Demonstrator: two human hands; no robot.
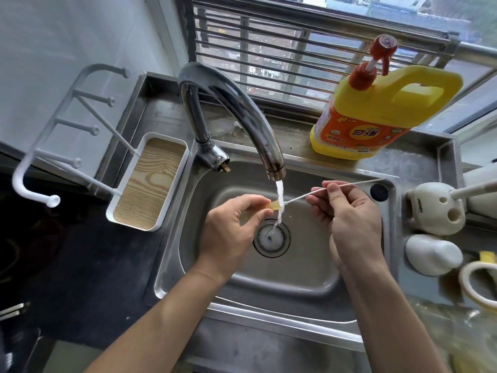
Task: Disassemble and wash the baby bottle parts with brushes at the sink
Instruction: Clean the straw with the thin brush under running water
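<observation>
My left hand (228, 227) pinches a small translucent yellowish bottle part (273, 205) between thumb and fingers, over the steel sink (309, 278). Water runs from the curved chrome tap (242, 109) onto the part and down to the drain (271, 238). My right hand (349, 222) pinches a thin white wire brush (357, 183), and the brush's tip meets the part inside the water stream. The brush's handle sticks out to the right past the sink's rim.
A yellow detergent jug (376, 111) with a red pump stands on the window ledge. A white drying rack with a wood-look tray (150, 184) sits left of the sink. White bottle pieces (435, 211) and a tape roll (476, 284) lie on the right counter.
</observation>
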